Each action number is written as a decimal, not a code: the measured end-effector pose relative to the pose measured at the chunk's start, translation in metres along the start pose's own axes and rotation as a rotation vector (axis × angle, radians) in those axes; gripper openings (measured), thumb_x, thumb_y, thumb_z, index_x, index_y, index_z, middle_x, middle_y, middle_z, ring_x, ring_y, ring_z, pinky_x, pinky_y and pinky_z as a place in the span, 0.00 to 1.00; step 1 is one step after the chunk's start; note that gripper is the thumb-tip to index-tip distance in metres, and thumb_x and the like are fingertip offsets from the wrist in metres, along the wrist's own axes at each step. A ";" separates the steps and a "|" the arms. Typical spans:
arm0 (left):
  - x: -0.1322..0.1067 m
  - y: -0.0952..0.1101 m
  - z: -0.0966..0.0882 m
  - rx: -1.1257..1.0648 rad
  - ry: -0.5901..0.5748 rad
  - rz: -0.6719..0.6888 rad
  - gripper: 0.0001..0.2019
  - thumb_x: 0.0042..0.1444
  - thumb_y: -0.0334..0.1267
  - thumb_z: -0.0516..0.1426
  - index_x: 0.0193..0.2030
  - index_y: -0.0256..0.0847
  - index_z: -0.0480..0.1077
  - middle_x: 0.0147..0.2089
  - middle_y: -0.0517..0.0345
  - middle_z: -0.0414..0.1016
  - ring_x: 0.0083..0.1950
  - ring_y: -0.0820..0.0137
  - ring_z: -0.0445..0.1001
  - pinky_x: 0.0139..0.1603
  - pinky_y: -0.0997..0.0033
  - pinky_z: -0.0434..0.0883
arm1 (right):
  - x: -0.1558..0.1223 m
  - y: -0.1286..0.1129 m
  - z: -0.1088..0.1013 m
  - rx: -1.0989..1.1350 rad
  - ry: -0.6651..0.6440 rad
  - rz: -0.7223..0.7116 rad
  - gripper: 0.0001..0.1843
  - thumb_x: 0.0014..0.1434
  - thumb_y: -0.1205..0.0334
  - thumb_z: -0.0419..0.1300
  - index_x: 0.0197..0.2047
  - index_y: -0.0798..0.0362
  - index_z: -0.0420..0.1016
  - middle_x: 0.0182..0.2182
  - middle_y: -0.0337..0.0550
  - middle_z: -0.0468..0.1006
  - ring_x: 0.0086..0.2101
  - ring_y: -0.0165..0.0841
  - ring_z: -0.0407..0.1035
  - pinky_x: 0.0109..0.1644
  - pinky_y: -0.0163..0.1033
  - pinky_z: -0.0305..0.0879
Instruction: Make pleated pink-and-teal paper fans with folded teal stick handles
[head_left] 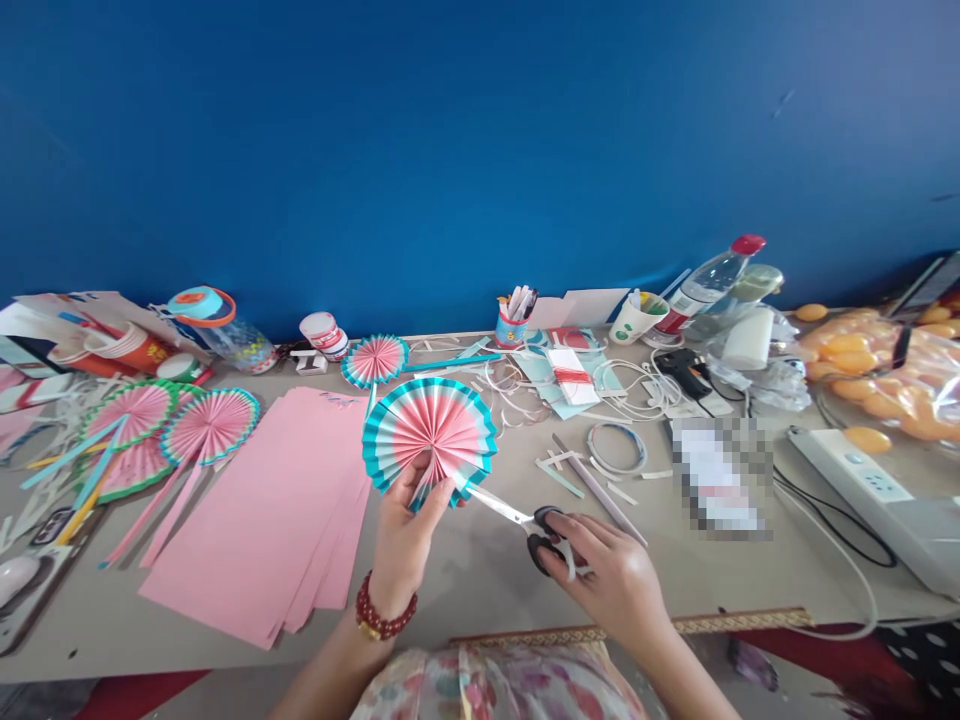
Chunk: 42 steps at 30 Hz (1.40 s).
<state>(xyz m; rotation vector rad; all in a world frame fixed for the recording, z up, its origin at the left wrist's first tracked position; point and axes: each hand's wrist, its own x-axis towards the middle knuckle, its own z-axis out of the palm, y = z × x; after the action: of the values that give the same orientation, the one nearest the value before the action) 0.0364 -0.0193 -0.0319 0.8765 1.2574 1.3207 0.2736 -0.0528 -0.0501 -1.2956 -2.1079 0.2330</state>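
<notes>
A round pleated paper fan (427, 430), pink at the centre with a white band and teal rim, is pinched near its lower edge by my left hand (416, 510). My right hand (611, 575) grips the black handles of a pair of scissors (506, 508). The blade tips meet the fan's lower right edge, close to my left fingertips; whether they cut into the paper I cannot tell. A narrow pale strip shows by my right fingers. Behind the held fan lies a smaller pink and teal fan (375, 360) on the table.
Pink paper sheets (255, 510) lie left, beside more finished fans (210, 425). A pen cup (514, 320), a roll of tape (616, 448), a glue gun (686, 375), a plastic bottle (705, 285) and a power strip (870, 490) stand or lie behind and right.
</notes>
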 end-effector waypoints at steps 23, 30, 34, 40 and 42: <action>-0.009 0.000 -0.002 0.140 0.087 -0.053 0.22 0.54 0.47 0.65 0.53 0.40 0.75 0.50 0.52 0.81 0.53 0.61 0.76 0.53 0.69 0.71 | 0.011 0.002 -0.007 -0.091 -0.035 -0.079 0.15 0.70 0.55 0.52 0.44 0.53 0.77 0.28 0.41 0.81 0.25 0.30 0.75 0.27 0.35 0.62; -0.010 0.000 -0.001 0.129 0.135 -0.106 0.23 0.51 0.48 0.66 0.52 0.40 0.76 0.53 0.52 0.80 0.54 0.61 0.76 0.53 0.69 0.71 | 0.012 0.004 -0.007 -0.104 -0.041 -0.087 0.14 0.70 0.55 0.52 0.44 0.50 0.77 0.28 0.40 0.82 0.25 0.29 0.75 0.27 0.34 0.61; -0.010 0.004 0.001 0.141 0.119 -0.075 0.22 0.52 0.48 0.66 0.52 0.40 0.76 0.52 0.52 0.80 0.54 0.60 0.76 0.54 0.70 0.70 | 0.014 0.003 -0.007 -0.139 -0.032 -0.126 0.14 0.71 0.56 0.51 0.43 0.52 0.76 0.26 0.40 0.81 0.25 0.29 0.74 0.27 0.35 0.61; -0.009 0.007 0.003 0.094 0.100 -0.056 0.26 0.53 0.47 0.65 0.57 0.40 0.73 0.50 0.52 0.81 0.53 0.61 0.77 0.50 0.70 0.72 | 0.017 0.004 -0.006 -0.139 0.010 -0.166 0.13 0.70 0.57 0.52 0.42 0.53 0.75 0.25 0.39 0.80 0.25 0.31 0.74 0.29 0.36 0.63; -0.009 0.007 0.003 0.087 0.101 -0.055 0.26 0.52 0.47 0.66 0.57 0.41 0.73 0.51 0.52 0.81 0.54 0.61 0.77 0.51 0.70 0.72 | 0.018 0.004 -0.007 -0.135 -0.002 -0.160 0.13 0.70 0.57 0.52 0.42 0.53 0.75 0.26 0.40 0.80 0.26 0.31 0.74 0.29 0.36 0.63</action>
<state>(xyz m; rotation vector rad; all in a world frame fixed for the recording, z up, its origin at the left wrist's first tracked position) 0.0396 -0.0264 -0.0235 0.8380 1.4170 1.2885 0.2751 -0.0365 -0.0390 -1.1934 -2.2480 0.0236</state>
